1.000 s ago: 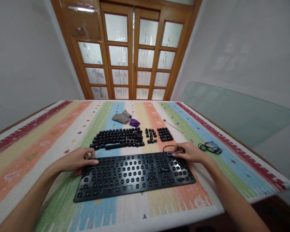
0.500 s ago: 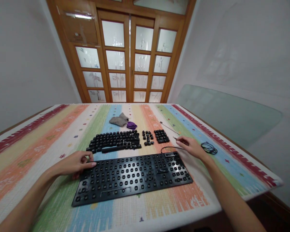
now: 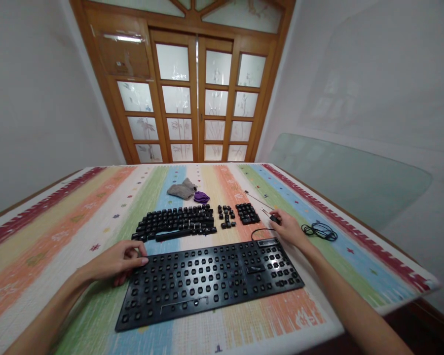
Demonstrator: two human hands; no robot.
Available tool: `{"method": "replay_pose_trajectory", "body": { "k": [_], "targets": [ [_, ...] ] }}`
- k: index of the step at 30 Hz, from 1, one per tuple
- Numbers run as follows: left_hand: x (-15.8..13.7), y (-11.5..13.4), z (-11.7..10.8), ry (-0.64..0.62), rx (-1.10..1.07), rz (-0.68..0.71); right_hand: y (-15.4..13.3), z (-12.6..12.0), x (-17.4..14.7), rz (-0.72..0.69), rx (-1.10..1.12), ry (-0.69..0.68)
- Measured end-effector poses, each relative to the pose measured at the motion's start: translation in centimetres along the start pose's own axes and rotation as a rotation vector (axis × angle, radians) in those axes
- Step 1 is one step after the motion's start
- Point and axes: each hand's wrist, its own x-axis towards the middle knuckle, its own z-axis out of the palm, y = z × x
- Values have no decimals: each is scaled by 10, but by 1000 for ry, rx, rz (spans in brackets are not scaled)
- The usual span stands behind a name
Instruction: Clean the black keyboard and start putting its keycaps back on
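A black keyboard (image 3: 207, 278) with nearly all its keycaps off lies at a slant near the table's front edge. My left hand (image 3: 124, 259) grips its upper left corner, thumb on top and the other fingers curled by the edge. Past the upper right corner, my right hand (image 3: 286, 227) is closed on a small black tool with thin wire prongs, which looks like a keycap puller (image 3: 273, 217). The prongs point left, toward the loose number-pad keycaps (image 3: 247, 213). A single dark cap (image 3: 255, 269) sits on the keyboard's right half.
Loose main keycaps (image 3: 177, 219) lie in rows behind the keyboard, beside a smaller keycap group (image 3: 226, 216). Farther back are a grey cloth (image 3: 182, 189), a purple cloth (image 3: 202, 197) and a thin rod (image 3: 259, 199). The coiled cable (image 3: 320, 230) rests at right on the striped tablecloth (image 3: 192, 340).
The keyboard appears slightly farther right and lower, partly because the view tilted up. More of the black tool shows in my right hand. The cable coil has shifted and spread.
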Motion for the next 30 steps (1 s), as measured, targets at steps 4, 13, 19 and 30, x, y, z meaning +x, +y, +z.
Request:
{"method": "replay_pose_trajectory", "body": {
  "k": [4,13,19,30],
  "targets": [
    [0,-2,1,13,-25,-8,2,3,16,39,-75,10],
    [-3,6,2,46,-45,-47,-12,9,51,44,-296,-68],
    [-6,1,1,31,-55,-38,-43,4,69,-9,-389,-100],
    [-3,-13,3,5,-170,5,-187,68,133,-393,-261,-298]
  ]
}}
